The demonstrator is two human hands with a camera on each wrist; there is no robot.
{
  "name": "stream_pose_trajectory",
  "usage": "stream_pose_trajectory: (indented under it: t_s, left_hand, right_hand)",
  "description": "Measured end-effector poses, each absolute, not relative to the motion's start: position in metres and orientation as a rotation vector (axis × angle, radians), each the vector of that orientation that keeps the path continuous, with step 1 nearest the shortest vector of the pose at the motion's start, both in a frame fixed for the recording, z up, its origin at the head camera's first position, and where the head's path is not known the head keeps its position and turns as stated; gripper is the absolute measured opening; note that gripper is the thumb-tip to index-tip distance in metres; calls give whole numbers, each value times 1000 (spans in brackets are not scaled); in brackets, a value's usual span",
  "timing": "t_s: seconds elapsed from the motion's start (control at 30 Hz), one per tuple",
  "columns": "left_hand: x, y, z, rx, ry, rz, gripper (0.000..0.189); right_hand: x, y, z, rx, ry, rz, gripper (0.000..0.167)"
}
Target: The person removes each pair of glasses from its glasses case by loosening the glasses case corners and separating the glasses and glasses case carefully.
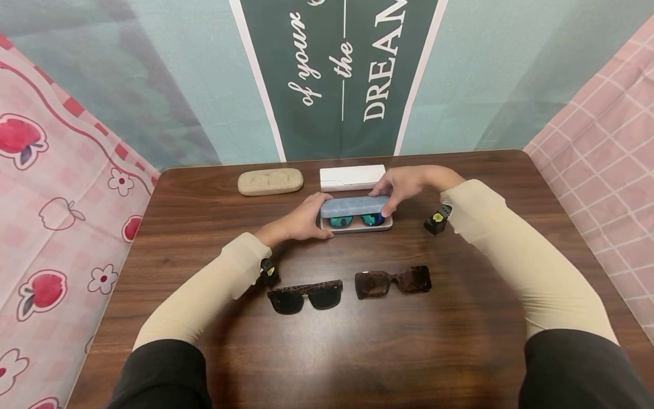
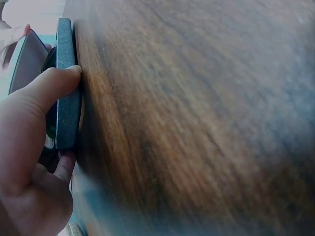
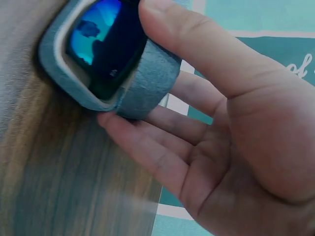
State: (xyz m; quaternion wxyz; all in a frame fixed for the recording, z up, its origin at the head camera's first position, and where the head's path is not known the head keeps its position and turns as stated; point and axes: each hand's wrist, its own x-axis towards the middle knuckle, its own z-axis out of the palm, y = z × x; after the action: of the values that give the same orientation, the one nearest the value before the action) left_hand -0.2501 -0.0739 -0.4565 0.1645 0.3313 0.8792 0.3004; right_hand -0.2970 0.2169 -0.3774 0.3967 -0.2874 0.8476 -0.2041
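Note:
A blue-grey glasses case (image 1: 352,205) lies on the table with its lid partly raised. Inside it sit sunglasses with blue-green mirrored lenses (image 1: 341,221). My left hand (image 1: 305,220) grips the case's left end; in the left wrist view its thumb (image 2: 61,78) presses the front side of the base. At the right end, my right hand (image 1: 406,184) holds the lid, with the thumb (image 3: 167,19) at the lid's front edge and the fingers around the back and side. The right wrist view shows one mirrored lens (image 3: 98,44) close up.
Behind the case are a white box-like case (image 1: 347,177) and a beige glasses case (image 1: 271,182). Nearer me lie dark sunglasses (image 1: 306,297) and brown translucent sunglasses (image 1: 392,282). The brown wooden table (image 1: 357,358) meets hanging cloths at the back and sides.

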Motion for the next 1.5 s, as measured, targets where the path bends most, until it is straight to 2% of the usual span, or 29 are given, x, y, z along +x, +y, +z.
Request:
stream_pose_trajectory:
  t_s: [0.23,0.47,1.0,1.5]
  left_hand:
    - [-249,-76,-459,913,2490,916,91]
    - [-251,-79,-463,921,2472,980,98]
    - [-252,-81,-463,913,2446,990,101]
    - [-254,-81,-466,907,2438,999,99]
  right_hand:
    - [-305,223,-375,-662,2075,-510,67]
    - [-306,240,-389,-482,1956,-821,63]
    - [-285,242,-402,-450,2068,-1012,55]
    - [-270,241,-408,-496,2223,-965,56]
